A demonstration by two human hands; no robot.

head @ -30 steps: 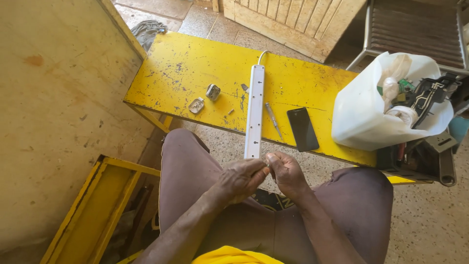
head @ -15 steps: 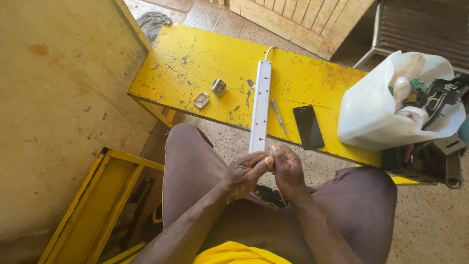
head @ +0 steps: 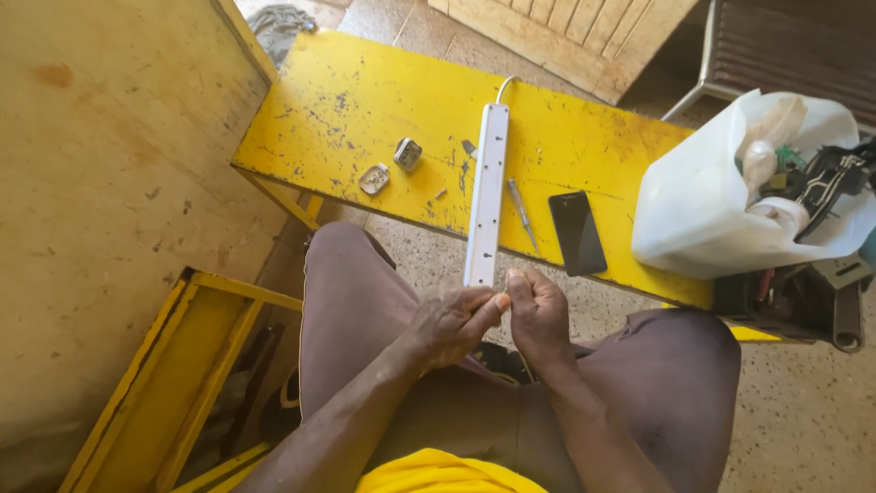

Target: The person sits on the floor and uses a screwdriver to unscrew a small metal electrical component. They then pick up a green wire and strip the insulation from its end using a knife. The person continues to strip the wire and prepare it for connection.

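My left hand (head: 449, 321) and my right hand (head: 538, 312) meet fingertip to fingertip above my lap, fingers curled in a pinch. Anything between them is too small to make out. They hover just below the near end of a long white power strip (head: 486, 183), which lies across the yellow bench (head: 338, 100) with its cable running off the far side. A small screwdriver (head: 522, 205) lies right of the strip, and a dark phone (head: 577, 233) lies beyond it. Two small grey plug parts (head: 407, 153) (head: 374, 178) sit to the strip's left.
A white plastic bag (head: 703, 210) full of tools and cables stands on the bench's right end. A yellow metal frame (head: 182, 365) lies on the floor at lower left beside a tan wall (head: 100, 183). A chair (head: 785, 46) stands at the top right.
My hands have stayed pinched together and edged up toward the near end of the strip. The bench objects have not moved.
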